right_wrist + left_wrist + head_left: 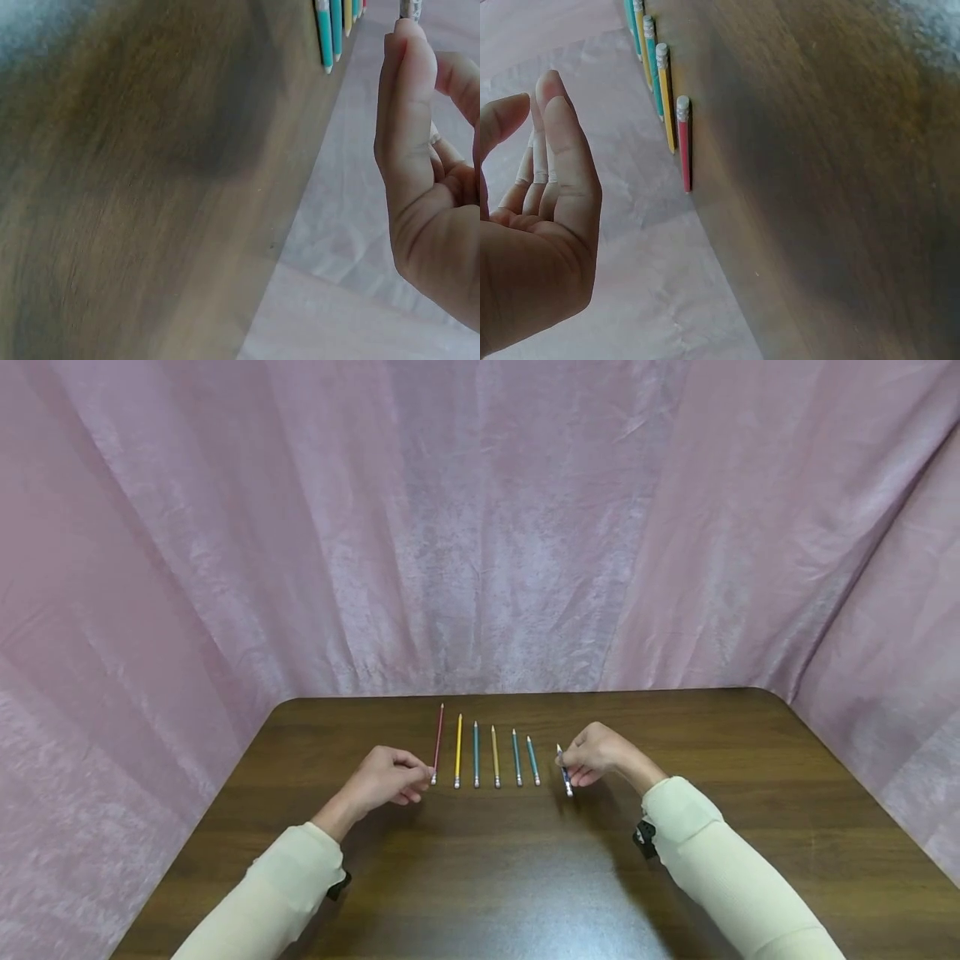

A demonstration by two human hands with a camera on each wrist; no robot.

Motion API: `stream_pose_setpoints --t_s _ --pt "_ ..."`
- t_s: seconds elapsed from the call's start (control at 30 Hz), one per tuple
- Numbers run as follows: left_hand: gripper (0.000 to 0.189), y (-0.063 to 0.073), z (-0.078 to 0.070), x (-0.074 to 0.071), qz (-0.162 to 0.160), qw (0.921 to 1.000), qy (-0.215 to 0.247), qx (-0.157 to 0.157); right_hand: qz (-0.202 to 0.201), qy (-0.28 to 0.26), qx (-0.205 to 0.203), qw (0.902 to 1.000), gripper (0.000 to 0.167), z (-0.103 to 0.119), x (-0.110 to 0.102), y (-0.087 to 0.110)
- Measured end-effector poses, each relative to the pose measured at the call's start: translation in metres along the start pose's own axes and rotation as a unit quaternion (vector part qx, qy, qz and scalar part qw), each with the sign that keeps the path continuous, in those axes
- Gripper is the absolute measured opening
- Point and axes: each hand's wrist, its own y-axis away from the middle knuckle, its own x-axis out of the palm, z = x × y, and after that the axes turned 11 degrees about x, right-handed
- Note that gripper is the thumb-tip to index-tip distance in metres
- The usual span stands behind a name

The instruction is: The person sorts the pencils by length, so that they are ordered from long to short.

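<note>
A row of sharpened pencils lies side by side with tips pointing away, longest at the left. From the left they are a red pencil (pixel 438 743), a yellow pencil (pixel 458 752), a teal pencil (pixel 476 752), a duller yellow pencil (pixel 495 756), a blue-green pencil (pixel 517 758) and a short teal pencil (pixel 532 762). My left hand (pixel 382 779) hovers by the red pencil's eraser end; the left wrist view shows its loosely bent fingers apart from that pencil. Right of the row, my right hand (pixel 598 752) pinches a short dark blue pencil (pixel 566 782), mostly hidden by fingers in the right wrist view.
The brown wooden table (pixel 480 860) has rounded far corners. Pink curtains (pixel 510 527) hang behind it and along both sides. Black wrist straps show under the pale sleeves (pixel 720 860).
</note>
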Motion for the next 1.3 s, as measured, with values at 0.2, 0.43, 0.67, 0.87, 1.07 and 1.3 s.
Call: stream_pose_setpoints --t_s 0.2,0.43,0.67,0.87,1.07,1.3 --pt "0.024 0.001 -0.002 0.000 -0.001 1.0000 -0.001 -0.004 -0.009 -0.002 0.009 0.9999 0.016 0.000 0.002 -0.016" --pt "0.020 0.003 -0.002 0.001 -0.008 1.0000 -0.003 -0.004 -0.044 0.020 0.018 0.9987 0.014 0.001 0.004 -0.032" --pt "0.018 0.006 -0.001 0.000 -0.012 0.9998 -0.015 -0.004 -0.045 0.031 0.034 0.9980 0.011 0.000 0.006 -0.043" --pt "0.024 0.007 -0.004 -0.002 -0.004 0.9999 -0.013 -0.002 -0.067 0.057 0.051 0.9948 0.015 -0.002 0.007 -0.050" --pt "0.025 0.011 -0.005 -0.004 -0.002 0.9999 -0.017 0.001 -0.082 0.054 0.055 0.9937 0.013 -0.001 0.011 -0.054" --pt "0.026 0.013 -0.006 -0.005 -0.003 0.9998 -0.021 0.006 -0.097 0.062 0.057 0.9917 0.014 0.000 0.015 -0.056"
